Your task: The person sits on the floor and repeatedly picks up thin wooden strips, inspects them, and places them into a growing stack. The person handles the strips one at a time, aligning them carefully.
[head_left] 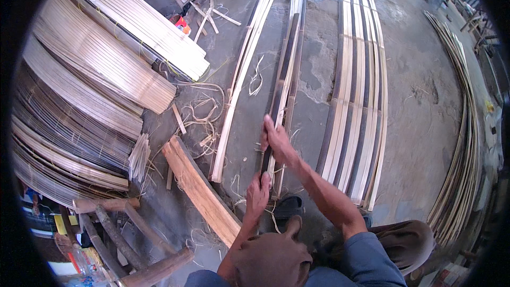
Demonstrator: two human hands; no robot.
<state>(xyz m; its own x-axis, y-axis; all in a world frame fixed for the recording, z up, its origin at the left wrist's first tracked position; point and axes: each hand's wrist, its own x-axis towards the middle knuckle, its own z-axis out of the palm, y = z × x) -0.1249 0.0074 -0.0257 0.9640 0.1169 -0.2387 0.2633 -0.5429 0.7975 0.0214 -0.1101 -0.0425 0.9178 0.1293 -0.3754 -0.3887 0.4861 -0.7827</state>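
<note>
A long, narrow strip with a dark face (288, 56), which looks like a bamboo slat, runs away from me along the floor. My left hand (257, 196) is closed round its near end. Farther up the same slat, my right hand (277, 138) grips it with the thumb on top. Pale slats (297, 0) lie just beside and beneath it. To the left is a thin stack of pale slats (248, 53). On the right, a flat row of alternating pale and dark slats (345, 95) is laid out. My fingers partly hide the held slat.
Big bundles of slats (106, 64) fill the left side. A thick split wood piece (199, 188) lies near my left arm, beside a rough wooden stool (159, 266). Loose fibre strips (204, 111) litter the concrete floor (409, 127). Thin curved rods (462, 154) lie far right.
</note>
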